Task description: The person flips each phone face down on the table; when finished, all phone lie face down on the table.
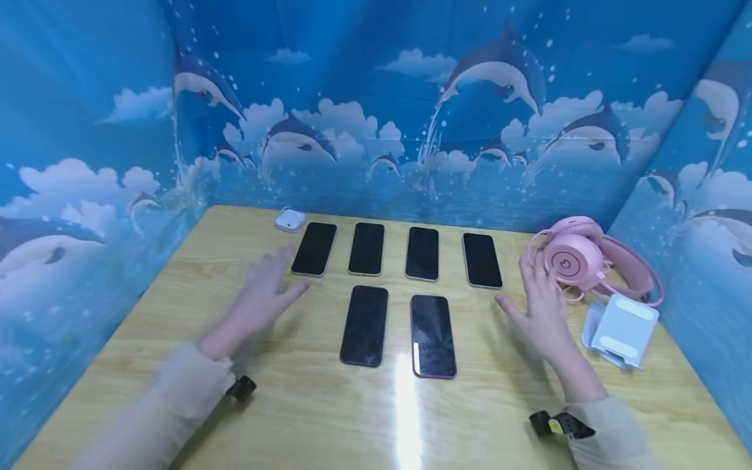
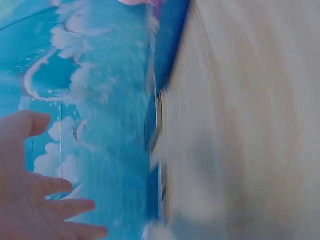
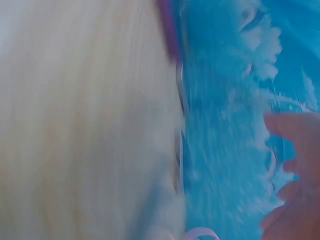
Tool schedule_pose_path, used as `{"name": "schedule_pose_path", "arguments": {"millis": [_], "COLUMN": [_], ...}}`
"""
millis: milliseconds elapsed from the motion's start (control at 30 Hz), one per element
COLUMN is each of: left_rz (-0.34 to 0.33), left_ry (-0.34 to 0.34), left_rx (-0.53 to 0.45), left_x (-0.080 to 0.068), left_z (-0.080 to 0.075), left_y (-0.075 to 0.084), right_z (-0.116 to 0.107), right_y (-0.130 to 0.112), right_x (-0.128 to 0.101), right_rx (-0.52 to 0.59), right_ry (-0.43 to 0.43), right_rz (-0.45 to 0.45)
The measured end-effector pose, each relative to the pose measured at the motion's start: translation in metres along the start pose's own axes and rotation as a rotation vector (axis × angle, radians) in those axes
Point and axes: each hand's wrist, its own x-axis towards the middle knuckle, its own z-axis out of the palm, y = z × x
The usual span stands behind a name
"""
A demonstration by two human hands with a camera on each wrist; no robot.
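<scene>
Both hands are loose and spread, holding nothing. The left hand [image 1: 261, 294] hovers near the far-left black glass phone [image 1: 314, 249] in the back row on the pale wooden table [image 1: 329, 418]; the right hand [image 1: 543, 310] hovers beside the pink padded headphones [image 1: 581, 261] toward the right edge. I'd say lower flat and slow. Both wrist views are smeared blur, so contact can't be judged.

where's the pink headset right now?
In the head view the pink headset sits at the table's far right, just beyond the right hand and behind the white phone stand.
</scene>
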Motion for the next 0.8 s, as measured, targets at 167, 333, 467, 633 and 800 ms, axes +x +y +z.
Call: {"name": "schedule_pose_path", "arguments": {"millis": [167, 333, 467, 633, 800], "left_rz": [-0.041, -0.025, -0.056, -0.118, -0.155], "left_ry": [-0.024, 0.034, 0.052, 0.052, 0.072], "left_rx": [-0.442, -0.672, -0.784, -0.882, -0.929], "left_x": [-0.005, -0.004, -0.004, -0.004, -0.005], "left_z": [0.026, 0.056, 0.073, 0.086, 0.094], "left_y": [0.019, 0.031, 0.038, 0.04, 0.041], "right_z": [0.024, 0.047, 0.061, 0.077, 0.089], "right_y": [-0.024, -0.045, -0.061, -0.081, -0.097], "right_x": [0.0, 0.006, 0.011, 0.017, 0.025], "right_rx": [0.445, 0.683, 0.731, 0.738, 0.739], "right_ry": [-0.045, -0.103, -0.188, -0.274, -0.312], "right_rz": [0.045, 0.09, 0.091, 0.053, -0.032]}}
